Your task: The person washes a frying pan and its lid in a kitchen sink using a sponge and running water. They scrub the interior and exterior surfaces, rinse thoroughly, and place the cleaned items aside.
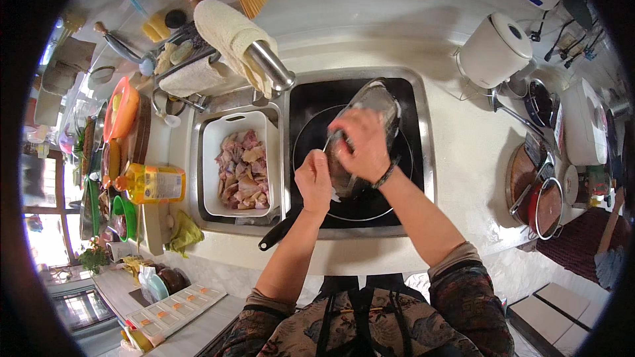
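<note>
A dark grey, shiny, elongated item (374,101), perhaps a fish or a filled clear bag, lies slanted over a black square surface (407,198) marked with a thin pale ring, in the right part of the sink. My right hand (364,144) is curled over its near part, slightly blurred. At its left, my left hand (315,178) has its fingers closed on a thin, pale, edge-like thing that runs towards the right hand; what it belongs to is unclear. A black handle (278,234) sticks out below the left wrist. Cut raw meat pieces (243,171) fill a white plastic basin (211,198) in the left sink bowl.
A towel-wrapped faucet (273,67) reaches over the sink divider. On the left stand a yellow bottle of liquid (156,183), an orange basin (121,109) and a green cloth (186,234). To the right are a white kettle (496,49) and a red-sided pan (545,208).
</note>
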`<state>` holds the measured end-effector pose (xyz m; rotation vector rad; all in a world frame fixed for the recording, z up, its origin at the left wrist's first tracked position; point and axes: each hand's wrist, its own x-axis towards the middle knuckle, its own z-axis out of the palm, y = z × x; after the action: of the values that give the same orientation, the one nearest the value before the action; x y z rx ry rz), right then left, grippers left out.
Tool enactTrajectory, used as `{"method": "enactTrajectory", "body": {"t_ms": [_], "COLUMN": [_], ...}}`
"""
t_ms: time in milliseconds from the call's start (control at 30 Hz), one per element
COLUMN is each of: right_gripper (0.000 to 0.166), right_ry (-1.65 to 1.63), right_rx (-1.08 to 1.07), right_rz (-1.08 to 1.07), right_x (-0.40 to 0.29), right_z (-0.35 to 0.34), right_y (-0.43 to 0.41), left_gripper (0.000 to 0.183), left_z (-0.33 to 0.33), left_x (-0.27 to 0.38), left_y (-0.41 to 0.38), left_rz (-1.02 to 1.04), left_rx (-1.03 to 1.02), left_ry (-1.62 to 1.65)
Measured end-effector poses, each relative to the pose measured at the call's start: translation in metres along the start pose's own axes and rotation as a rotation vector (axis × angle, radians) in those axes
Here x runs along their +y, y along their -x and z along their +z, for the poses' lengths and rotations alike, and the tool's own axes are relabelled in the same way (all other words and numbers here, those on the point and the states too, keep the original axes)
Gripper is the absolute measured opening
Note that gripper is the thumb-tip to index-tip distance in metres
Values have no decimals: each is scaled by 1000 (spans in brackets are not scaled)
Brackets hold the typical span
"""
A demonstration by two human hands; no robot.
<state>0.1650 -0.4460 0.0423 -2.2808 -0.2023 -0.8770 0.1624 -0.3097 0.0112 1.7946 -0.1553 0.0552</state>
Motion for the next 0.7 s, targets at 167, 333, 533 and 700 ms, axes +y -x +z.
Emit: {"method": "enactTrajectory", "body": {"t_ms": [167,333,533,700], "right_gripper": [20,14,13,18], "right_ry": [-126,-68,-8,130], "right_rx": [197,-23,-207,-267], "right_rz": [192,330,-101,-331], "right_x": [65,128,95,19], "right_z": [-3,-27,-37,-29], "right_y": [-19,-16,-28,-42], "left_gripper": [26,25,23,18], "left_z": [-12,-30,-28,-2], "left_x": [-19,-28,6,27], "left_y": [16,29,2,-22], "left_rz": [-6,-8,152,149], "left_rx": [-56,-128,-359,-244], "left_ry": [-60,-10,-301,-405]}}
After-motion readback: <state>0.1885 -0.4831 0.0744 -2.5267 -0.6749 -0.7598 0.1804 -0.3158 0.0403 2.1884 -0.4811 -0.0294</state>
